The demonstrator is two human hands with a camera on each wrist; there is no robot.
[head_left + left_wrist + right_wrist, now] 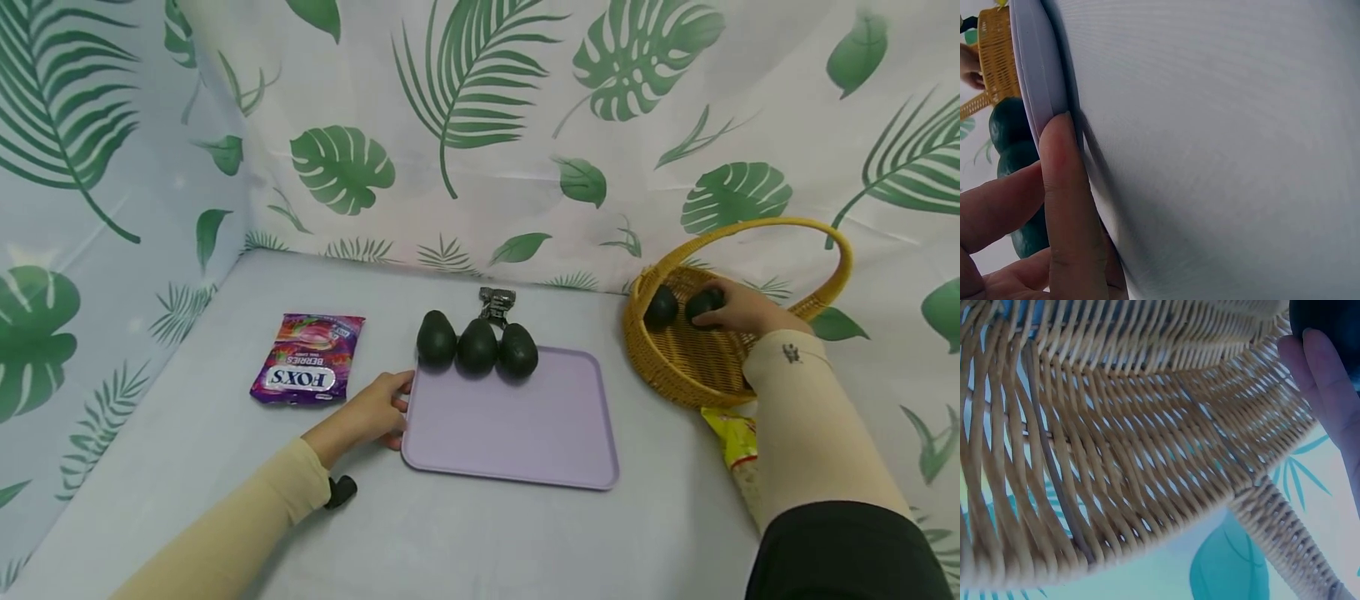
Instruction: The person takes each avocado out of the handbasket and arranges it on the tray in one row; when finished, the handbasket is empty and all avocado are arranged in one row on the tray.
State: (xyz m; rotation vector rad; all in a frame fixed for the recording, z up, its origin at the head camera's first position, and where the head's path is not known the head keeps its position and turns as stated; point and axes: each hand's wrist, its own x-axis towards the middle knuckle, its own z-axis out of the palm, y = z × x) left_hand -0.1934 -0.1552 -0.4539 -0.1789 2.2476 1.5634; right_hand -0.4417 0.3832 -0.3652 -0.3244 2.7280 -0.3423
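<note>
My right hand reaches into a yellow wicker basket and grips a dark avocado there. Another avocado lies beside it in the basket. In the right wrist view, fingers press against the dark avocado at the top right corner. My left hand is at the left edge of a lilac tray, its fingertips touching the rim; the left wrist view shows an extended finger against the tray's side. Three avocados stand in a row along the tray's far edge.
A purple Fox's Berries candy bag lies left of the tray. Behind the avocados is a small dark, shiny object. A yellow packet sits partly under the right forearm. The basket's tall handle arches over its opening. A leaf-print cloth backs the table.
</note>
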